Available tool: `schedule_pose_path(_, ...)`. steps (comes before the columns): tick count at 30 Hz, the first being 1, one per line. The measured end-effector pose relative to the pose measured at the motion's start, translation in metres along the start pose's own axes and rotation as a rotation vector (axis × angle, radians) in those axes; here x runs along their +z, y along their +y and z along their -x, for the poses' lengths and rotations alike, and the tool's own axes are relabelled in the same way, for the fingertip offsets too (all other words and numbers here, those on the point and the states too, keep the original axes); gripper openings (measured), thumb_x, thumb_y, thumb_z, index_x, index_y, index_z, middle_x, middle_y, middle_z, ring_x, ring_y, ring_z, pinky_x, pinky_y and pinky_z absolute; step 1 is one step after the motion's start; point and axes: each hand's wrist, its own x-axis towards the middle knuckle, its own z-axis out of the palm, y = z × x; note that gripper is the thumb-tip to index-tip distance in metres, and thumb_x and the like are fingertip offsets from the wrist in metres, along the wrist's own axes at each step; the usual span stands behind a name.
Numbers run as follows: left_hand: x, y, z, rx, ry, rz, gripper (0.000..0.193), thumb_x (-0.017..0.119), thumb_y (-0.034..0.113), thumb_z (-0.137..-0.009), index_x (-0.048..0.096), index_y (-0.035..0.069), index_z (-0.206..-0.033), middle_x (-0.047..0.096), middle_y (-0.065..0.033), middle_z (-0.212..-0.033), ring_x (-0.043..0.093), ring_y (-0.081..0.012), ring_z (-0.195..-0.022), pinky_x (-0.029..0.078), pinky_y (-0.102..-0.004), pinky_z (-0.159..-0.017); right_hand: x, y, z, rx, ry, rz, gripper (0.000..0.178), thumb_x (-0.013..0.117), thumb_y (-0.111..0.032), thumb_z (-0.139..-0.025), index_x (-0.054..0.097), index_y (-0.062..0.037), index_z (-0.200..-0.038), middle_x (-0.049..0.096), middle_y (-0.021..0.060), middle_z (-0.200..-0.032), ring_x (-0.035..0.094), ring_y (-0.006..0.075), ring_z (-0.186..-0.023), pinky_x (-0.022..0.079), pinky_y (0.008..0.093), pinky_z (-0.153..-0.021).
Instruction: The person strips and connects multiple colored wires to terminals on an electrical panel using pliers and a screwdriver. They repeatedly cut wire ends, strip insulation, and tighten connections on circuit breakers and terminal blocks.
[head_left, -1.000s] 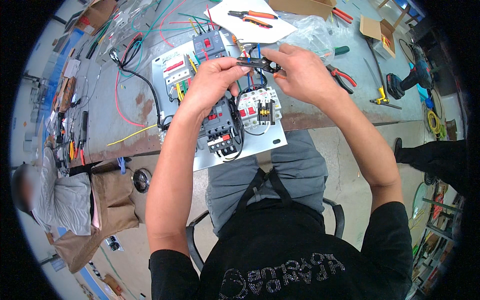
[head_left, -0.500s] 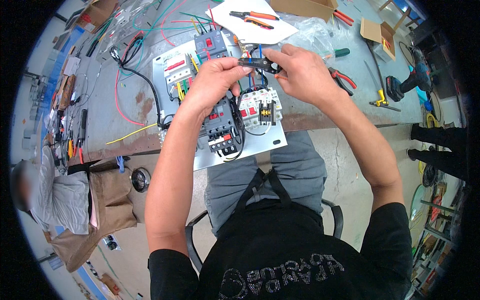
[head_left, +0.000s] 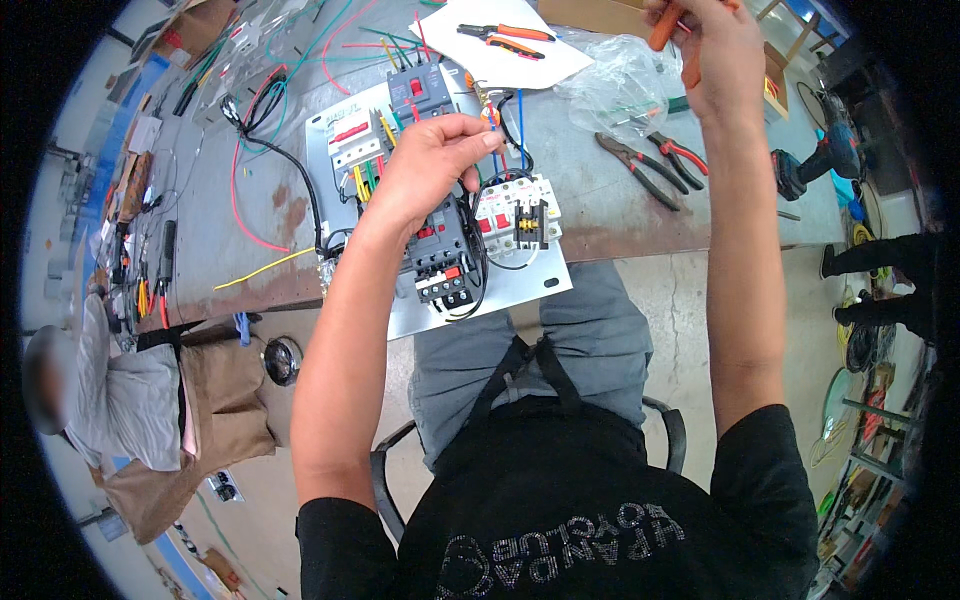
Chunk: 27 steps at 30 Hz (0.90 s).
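My left hand [head_left: 440, 160] reaches over a metal mounting panel [head_left: 400, 320] and pinches a thin blue-and-red wire [head_left: 492, 118] between thumb and fingers. Below it sits a row of white breakers [head_left: 497, 212] with red switches. Beside these is a dark grey contactor [head_left: 432, 235] with wires along its side. At the top right, my right hand [head_left: 722, 70] is closed round an orange-handled tool [head_left: 664, 28]. Its jaws are out of sight, so its exact kind is unclear. Another blue wire [head_left: 521, 125] stands up from the breakers.
On white paper [head_left: 570, 68] lie orange-handled wire strippers [head_left: 505, 32]. Cutting pliers [head_left: 640, 165] and red-handled pliers [head_left: 672, 155] rest near a plastic bag [head_left: 630, 85]. A cordless drill [head_left: 825, 155] is at the right edge. Another person [head_left: 130, 390] sits at left.
My right hand has moved away from the wires to the upper right, taking the black tool from the left fingers' side. The cutting pliers it covered now show. My left hand stays put.
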Motion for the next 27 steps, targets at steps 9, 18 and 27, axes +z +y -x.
schedule_pose_path(9,0.009,-0.007,-0.003,0.055,0.159,-0.178,0.024,0.077,0.021,-0.098,0.075,0.001,-0.112,0.069,0.0024,-0.084,0.055,-0.0050,-0.067,0.044,-0.0233,-0.061,-0.022,0.048,0.066,-0.090,-0.560,0.724,0.039,0.071,-0.016,-0.091,0.073,-0.0051,-0.128,0.073,0.0153,-0.100,0.070,0.0256,-0.087,0.055,0.0373,-0.081)
schedule_pose_path(18,0.024,0.008,0.000,0.006,0.162,-0.074,0.027,0.073,0.022,-0.102,0.077,0.002,-0.120,0.078,-0.0036,-0.100,0.069,-0.0093,-0.068,0.043,-0.0223,-0.052,-0.022,0.053,0.088,-0.272,-0.678,1.126,0.043,0.078,-0.015,-0.086,0.069,-0.0091,-0.127,0.069,0.0174,-0.105,0.070,0.0392,-0.099,0.057,0.0495,-0.086)
schedule_pose_path(27,0.006,0.002,-0.014,-0.100,-0.009,0.107,0.020,0.066,0.016,-0.107,0.074,0.003,-0.120,0.079,-0.0045,-0.107,0.072,-0.0085,-0.076,0.044,-0.0207,-0.052,-0.007,0.059,0.089,-0.410,-0.711,1.182,0.041,0.081,-0.018,-0.084,0.070,-0.0100,-0.122,0.070,0.0170,-0.106,0.069,0.0377,-0.105,0.055,0.0508,-0.089)
